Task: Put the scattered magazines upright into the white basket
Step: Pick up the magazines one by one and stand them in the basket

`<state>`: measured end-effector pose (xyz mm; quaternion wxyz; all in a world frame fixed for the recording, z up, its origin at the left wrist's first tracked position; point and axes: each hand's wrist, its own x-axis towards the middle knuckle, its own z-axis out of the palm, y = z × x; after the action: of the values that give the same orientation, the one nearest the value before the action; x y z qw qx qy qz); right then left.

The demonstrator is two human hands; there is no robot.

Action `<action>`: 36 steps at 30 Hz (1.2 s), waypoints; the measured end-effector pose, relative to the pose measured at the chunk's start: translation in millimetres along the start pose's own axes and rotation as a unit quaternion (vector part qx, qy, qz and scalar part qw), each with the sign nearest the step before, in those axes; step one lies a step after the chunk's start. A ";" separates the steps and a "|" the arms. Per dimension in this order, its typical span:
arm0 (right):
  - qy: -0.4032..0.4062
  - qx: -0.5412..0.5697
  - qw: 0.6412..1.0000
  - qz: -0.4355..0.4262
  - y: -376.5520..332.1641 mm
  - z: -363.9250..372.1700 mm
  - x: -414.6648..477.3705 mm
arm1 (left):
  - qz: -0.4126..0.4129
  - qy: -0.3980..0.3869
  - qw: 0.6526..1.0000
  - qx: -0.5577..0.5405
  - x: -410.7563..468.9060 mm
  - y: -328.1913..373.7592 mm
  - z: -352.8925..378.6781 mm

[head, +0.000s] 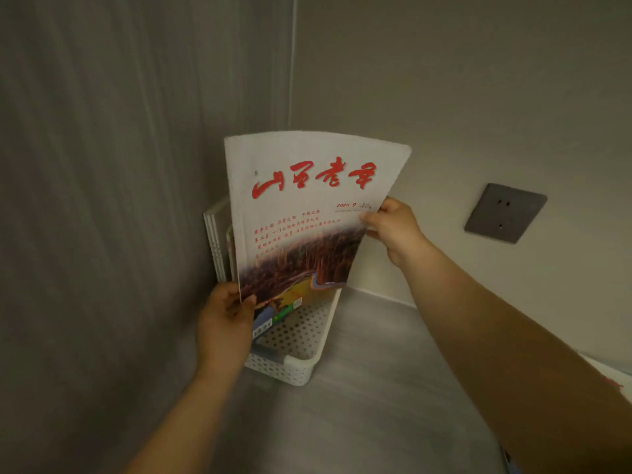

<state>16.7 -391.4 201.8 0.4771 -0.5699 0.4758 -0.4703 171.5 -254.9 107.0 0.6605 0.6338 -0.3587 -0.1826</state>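
The magazine [307, 206], white with red brush lettering and a reddish field photo, stands upright over the white basket [301, 357]. My left hand [225, 319] pinches its lower corner; my right hand [393, 227] grips its right edge above the basket.

A grey, vertically streaked wall panel [102, 165] meets a plain beige wall [461, 97] at a corner. A dark grey square power socket [505, 213] sits on the beige wall above the grey matte countertop [376, 405]. Lighting is dim and warm.
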 end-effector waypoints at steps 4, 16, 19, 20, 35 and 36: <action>0.010 0.022 1.000 0.020 10.5 21.9 21.4 | -0.001 0.020 1.000 0.000 5.0 -9.2 4.4; -0.029 0.014 0.999 0.012 24.9 63.2 57.9 | -0.032 0.015 0.996 0.078 1.1 -40.5 3.2; -0.035 -0.019 0.999 0.035 44.4 70.4 57.0 | -0.049 0.009 0.992 0.120 -4.3 -52.0 -1.6; -0.030 -0.024 0.998 0.042 51.6 72.0 55.8 | -0.046 0.006 0.989 0.138 -5.7 -54.2 -2.4; -0.191 0.048 0.965 0.173 103.4 102.6 12.8 | 0.023 0.027 0.967 0.254 -8.5 -56.9 -4.5; -0.214 0.058 0.958 0.183 104.6 107.5 9.1 | 0.026 0.024 0.965 0.260 -8.8 -56.6 -4.1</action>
<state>114.3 -399.6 87.8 0.6779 -0.5315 0.4309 -0.2689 180.5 -253.3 50.3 0.4855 0.7786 -0.3944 -0.0503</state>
